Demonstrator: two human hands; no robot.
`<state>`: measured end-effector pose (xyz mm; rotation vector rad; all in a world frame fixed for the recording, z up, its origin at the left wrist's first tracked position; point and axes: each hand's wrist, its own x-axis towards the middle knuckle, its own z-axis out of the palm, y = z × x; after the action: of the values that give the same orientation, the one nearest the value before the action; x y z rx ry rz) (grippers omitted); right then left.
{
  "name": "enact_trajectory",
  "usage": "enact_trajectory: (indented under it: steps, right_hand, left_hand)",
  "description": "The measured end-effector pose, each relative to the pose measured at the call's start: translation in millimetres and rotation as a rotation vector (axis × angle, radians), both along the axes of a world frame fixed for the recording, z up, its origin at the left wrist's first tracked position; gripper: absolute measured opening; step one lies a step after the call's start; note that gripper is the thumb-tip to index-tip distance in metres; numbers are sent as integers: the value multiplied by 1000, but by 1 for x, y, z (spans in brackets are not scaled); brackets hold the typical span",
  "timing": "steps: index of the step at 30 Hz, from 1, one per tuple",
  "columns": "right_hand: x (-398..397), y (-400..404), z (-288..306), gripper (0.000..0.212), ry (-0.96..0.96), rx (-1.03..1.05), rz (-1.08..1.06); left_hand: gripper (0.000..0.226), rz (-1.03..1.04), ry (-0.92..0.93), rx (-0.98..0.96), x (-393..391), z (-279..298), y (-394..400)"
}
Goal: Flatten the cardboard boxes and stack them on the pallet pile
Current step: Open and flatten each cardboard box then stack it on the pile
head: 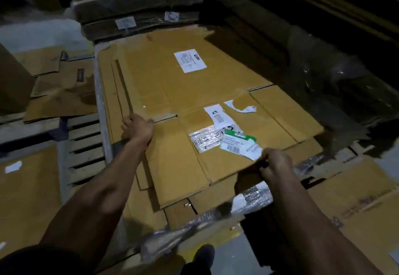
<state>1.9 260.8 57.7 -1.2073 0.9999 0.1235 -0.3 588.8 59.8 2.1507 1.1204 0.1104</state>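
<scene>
Cardboard box [194, 106], flattened on the pallet pile [218, 206], could slide off toward 5 o'clock, since the left hand [138, 129] curls its fingers on one edge and the right hand [275, 164] pinches only the near flap.

Two hands [138, 129]; one flattened box [172, 84] topmost on pile; one green label [238, 136]; one shoe [203, 255].

Dim interior, light falling mainly on the centre; corners nearly black. Pale grey smooth floor [38, 33] visible at upper left. Slatted weathered wooden pallet [85, 145] at left, boards running crosswise. Behind, a tall stack of dark bundles wrapped in clear plastic film [138, 5], carrying small white paper labels [125, 23]. Right side: dark film-wrapped mass [336, 76], glossy highlights; contents possibly more cardboard, too dark to confirm. Crumpled clear plastic film [194, 225] along the near edge.
</scene>
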Motion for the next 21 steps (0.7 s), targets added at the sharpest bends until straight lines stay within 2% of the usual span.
enact_trajectory:
  steps: [1, 3, 6, 9, 11, 13, 15, 18, 21]
  right_hand:
    - [1, 0, -13, 15, 52, -60, 115]
    - [2, 4, -32, 13, 101, -208, 346]
    - [-11, 1, -41, 39, 94, -678, 592]
    - [-23, -8, -32, 57, -81, -1048, 702]
    - [-26, -15, -33, 71, -272, -1249, 921]
    - [-25, -28, -43, 78, -345, -1353, 1192]
    - [-20, -40, -49, 83, -343, -1415, 1374]
    - [-12, -40, -44, 68, -378, -1465, 1398]
    - [-1, -37, -42, 62, -416, -1541, 1409]
  left_hand:
    - [65, -110, 103, 53, 2, -14, 2]
    - [67, -284, 184, 129, -5, -42, -1]
    - [73, -477, 208, 335, -23, -59, -12]
    - [86, -698, 211, 487, -47, -57, -28]
    - [94, -919, 204, 508, -68, -53, -43]
    - [98, -1116, 188, 523, -89, -51, -60]
    - [101, -1225, 227, 589, -103, -55, -72]
    - [97, -1221, 198, 714, -106, -59, -76]
    - [86, -1243, 204, 723, -100, -52, -70]
